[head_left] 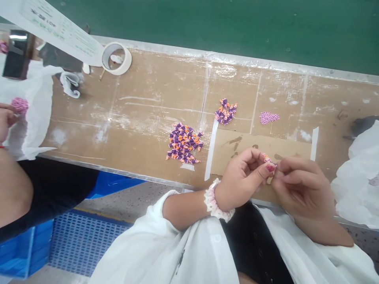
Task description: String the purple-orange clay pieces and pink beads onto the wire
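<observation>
My left hand (244,177) and my right hand (299,185) meet over the near edge of a worn brown bench (148,106). Both are closed in a pinch on one tiny purple and orange piece (268,159) held between the fingertips. A frilly pink band sits on my left wrist. On the bench to the left lies a large pile of purple and orange pieces (184,143). A smaller pile of the same pieces (225,111) lies farther back, with a small heap of pale pink bits (269,117) to its right.
A roll of masking tape (116,58) and a paper sheet (56,27) lie at the back left. Another person's arm and hand (6,122) are at the far left holding a pink ball (19,105). White plastic (358,185) at right, blue crate (44,244) below.
</observation>
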`<state>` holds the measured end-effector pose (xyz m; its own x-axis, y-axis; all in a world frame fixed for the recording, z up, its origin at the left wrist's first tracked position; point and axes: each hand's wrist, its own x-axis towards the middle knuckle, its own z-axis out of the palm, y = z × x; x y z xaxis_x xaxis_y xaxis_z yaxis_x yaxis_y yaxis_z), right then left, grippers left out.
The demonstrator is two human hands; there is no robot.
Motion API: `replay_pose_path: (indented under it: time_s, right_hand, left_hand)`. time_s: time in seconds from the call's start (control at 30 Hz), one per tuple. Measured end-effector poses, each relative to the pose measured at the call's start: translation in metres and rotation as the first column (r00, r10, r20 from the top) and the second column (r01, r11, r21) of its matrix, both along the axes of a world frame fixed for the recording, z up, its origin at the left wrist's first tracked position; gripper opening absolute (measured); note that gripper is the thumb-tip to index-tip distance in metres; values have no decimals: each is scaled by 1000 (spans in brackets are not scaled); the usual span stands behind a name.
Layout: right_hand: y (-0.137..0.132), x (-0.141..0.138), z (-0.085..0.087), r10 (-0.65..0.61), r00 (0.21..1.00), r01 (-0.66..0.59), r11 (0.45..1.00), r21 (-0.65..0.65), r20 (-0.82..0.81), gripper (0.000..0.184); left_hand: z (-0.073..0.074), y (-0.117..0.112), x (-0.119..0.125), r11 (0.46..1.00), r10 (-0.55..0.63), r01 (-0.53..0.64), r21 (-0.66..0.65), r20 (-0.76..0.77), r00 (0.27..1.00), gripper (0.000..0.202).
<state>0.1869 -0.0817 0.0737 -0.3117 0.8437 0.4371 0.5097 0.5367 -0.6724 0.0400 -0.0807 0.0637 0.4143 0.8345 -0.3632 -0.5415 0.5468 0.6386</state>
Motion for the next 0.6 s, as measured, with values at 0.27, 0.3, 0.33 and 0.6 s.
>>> replay_pose_path:
  time_s: [0.27, 0.3, 0.33, 0.6]
  right_hand:
    - [1, 3, -5, 45, 998, -44, 998, -41, 39, 34]
    - [0, 3, -6, 42, 999, -41, 998, -48, 32, 34]
    - [0, 2, -7, 35, 999, -34, 998, -52, 17, 33]
    - [-6, -5, -13, -115, 992, 110, 990, -85, -53, 29]
  left_hand:
    - [-5, 3, 0, 998, -34, 31, -52, -56, 998, 38]
    - [-6, 4, 0, 998, -38, 35, -52, -58, 998, 38]
    - [-7, 4, 0, 998, -41, 38, -51, -61, 997, 38]
    - [-10, 4, 1, 1000, 2, -3, -12, -87, 996, 37]
